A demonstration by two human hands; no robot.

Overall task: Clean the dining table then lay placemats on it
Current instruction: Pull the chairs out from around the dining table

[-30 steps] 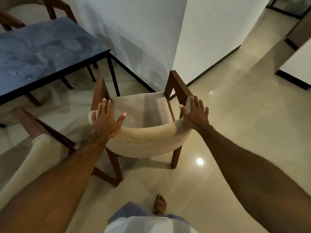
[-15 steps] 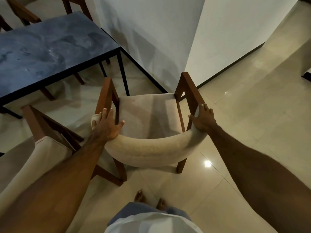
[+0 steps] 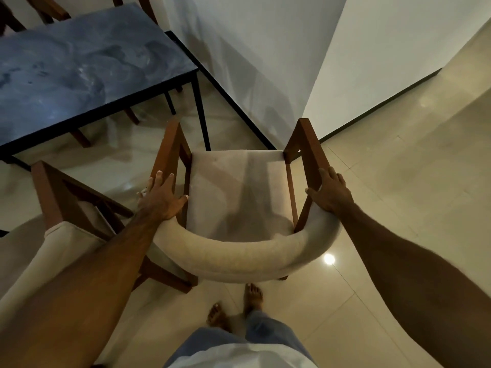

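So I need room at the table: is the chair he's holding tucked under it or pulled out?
Pulled out: the chair stands clear of the dining table, seat fully visible.

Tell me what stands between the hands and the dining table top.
The cushioned chair does. Both hands are on its curved backrest ends, left hand and right hand, and its seat lies between them and the blue table top. A second chair stands at the left, beside the table's near edge.
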